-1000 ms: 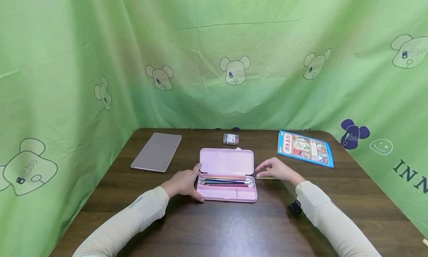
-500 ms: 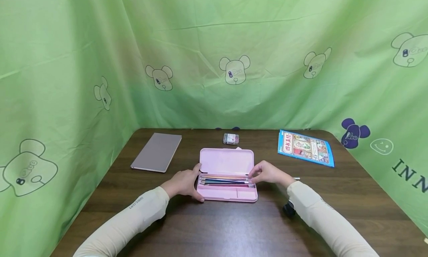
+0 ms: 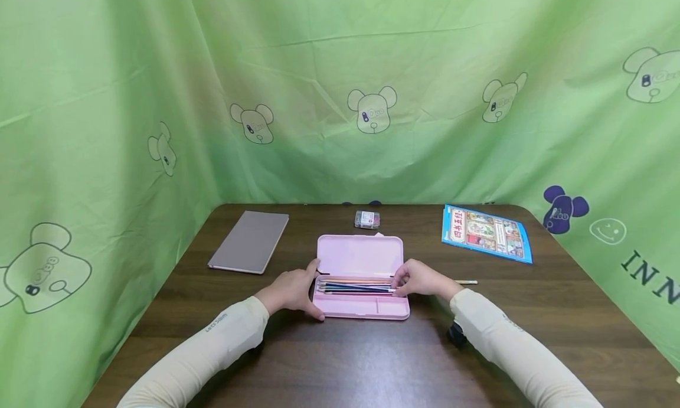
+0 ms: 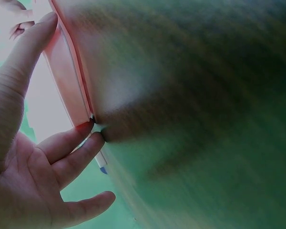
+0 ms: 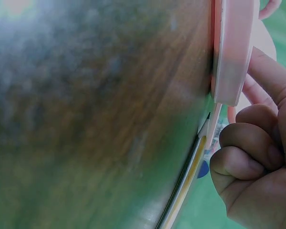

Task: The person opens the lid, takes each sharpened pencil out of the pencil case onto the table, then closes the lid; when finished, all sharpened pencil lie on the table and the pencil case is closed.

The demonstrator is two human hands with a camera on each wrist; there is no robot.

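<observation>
A pink pencil case [image 3: 345, 306] lies with its lid swung back on the table, several pencils [image 3: 353, 288] side by side in its rear compartment. My left hand [image 3: 289, 290] holds the case's left end, thumb at the front corner and fingers toward the hinge. In the left wrist view, the fingertips meet the end of the pink case [image 4: 69, 81]. My right hand [image 3: 418, 278] reaches over the right end and pinches at the pencils' ends; its fingertips are partly hidden there. In the right wrist view, the other fingers [image 5: 250, 143] are curled outside the case wall.
A yellow pencil [image 5: 186, 183] lies on the table beneath the right wrist, its point toward the case. Behind the case is a small clear box [image 3: 367, 220]. A grey notebook [image 3: 249, 241] lies at left, a blue-edged booklet [image 3: 486, 233] at right. Green cloth [image 3: 297, 172] surrounds the table.
My right hand has moved left from the table beside the case to the pencils' ends inside it. More of the pencil on the table shows beyond the wrist. The left hand stays put.
</observation>
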